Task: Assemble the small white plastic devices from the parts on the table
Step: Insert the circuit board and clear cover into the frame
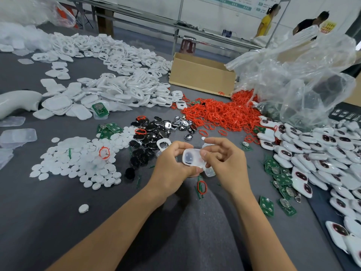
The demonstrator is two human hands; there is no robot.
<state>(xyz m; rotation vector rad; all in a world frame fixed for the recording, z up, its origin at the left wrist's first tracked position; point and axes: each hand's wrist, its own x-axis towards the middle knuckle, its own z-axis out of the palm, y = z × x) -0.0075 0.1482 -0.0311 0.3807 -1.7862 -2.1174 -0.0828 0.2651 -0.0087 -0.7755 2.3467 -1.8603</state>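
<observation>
A small white plastic shell [192,157] is held just above the grey table [48,212] between both hands. My left hand [172,165] grips its left side with curled fingers. My right hand [222,159] pinches its right edge with the thumb on top, the other fingers loosely curled. A translucent part [210,171] shows under the shell. White frames [121,89], white round discs [78,161], black and silver button pieces [152,133], red rubber rings [218,114] and green circuit boards [277,173] lie around the hands.
A pile of finished white devices [322,153] fills the right side. A cardboard box [201,75] and a big clear plastic bag [302,75] stand behind. Two people stand far back right. A loose red ring [202,186] lies near my wrists.
</observation>
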